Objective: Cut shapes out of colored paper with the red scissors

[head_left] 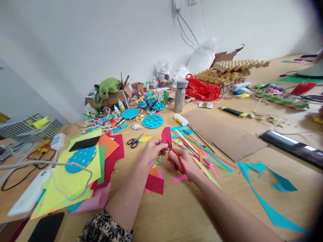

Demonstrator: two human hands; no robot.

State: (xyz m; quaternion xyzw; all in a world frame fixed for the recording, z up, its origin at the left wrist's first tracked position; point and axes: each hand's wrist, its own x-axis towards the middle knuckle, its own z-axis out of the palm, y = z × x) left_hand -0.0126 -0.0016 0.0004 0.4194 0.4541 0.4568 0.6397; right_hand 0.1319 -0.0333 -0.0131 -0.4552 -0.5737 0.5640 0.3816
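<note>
My left hand (155, 151) pinches the lower edge of a small red paper piece (166, 134), which stands up above the fingers. Red-handled scissors (179, 162) are in my right hand (183, 160), their blades pointing up and left at the paper's lower right edge. Both hands are close together over the table. Below them lie red, orange and pink paper scraps (154, 185). Thin coloured paper strips (202, 153) spread out beyond my right hand. Black scissors (133, 143) rest on the table to the left of my left hand.
Stacked coloured sheets (73, 181) with a dark phone (84, 143) lie left. A steel bottle (180, 97), glue bottle (181, 119) and blue discs (152, 121) stand or lie ahead. Flat cardboard (222, 134) and blue offcuts (267, 201) are right.
</note>
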